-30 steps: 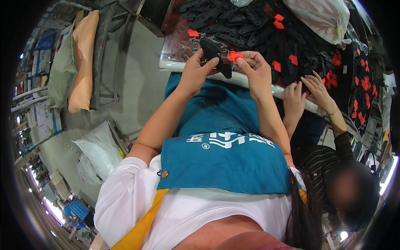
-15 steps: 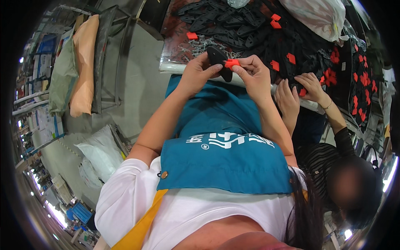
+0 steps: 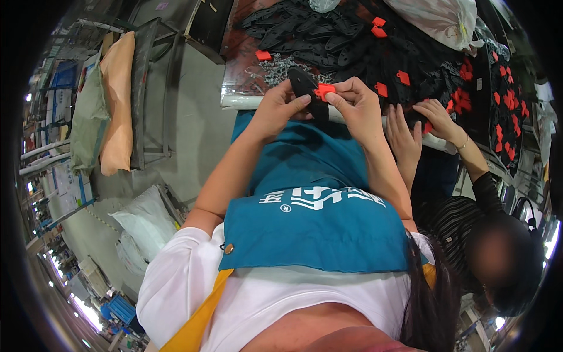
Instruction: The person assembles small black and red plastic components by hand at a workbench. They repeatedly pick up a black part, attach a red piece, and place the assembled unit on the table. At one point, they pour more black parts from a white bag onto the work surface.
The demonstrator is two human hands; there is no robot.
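Between both hands, at the table's near edge, is a long black plastic part with a rounded top end. My left hand is closed around its left side, thumb on the front. A small red plastic piece lies against the black part's right edge, pinched between thumb and fingers of my right hand. Whether the red piece is seated in the black part cannot be made out. Just beyond my hands a heap of small silvery metal pieces lies on the table, too fine to name.
Many black plastic parts are piled on the reddish table, with loose red pieces among them. A co-worker's hands work close on my right. White plastic bag at the far right; sacks on the left.
The red piece now overlaps the black part more, and the black part has turned slightly in my hands. The whole view has shifted a little; both hands keep their grip.
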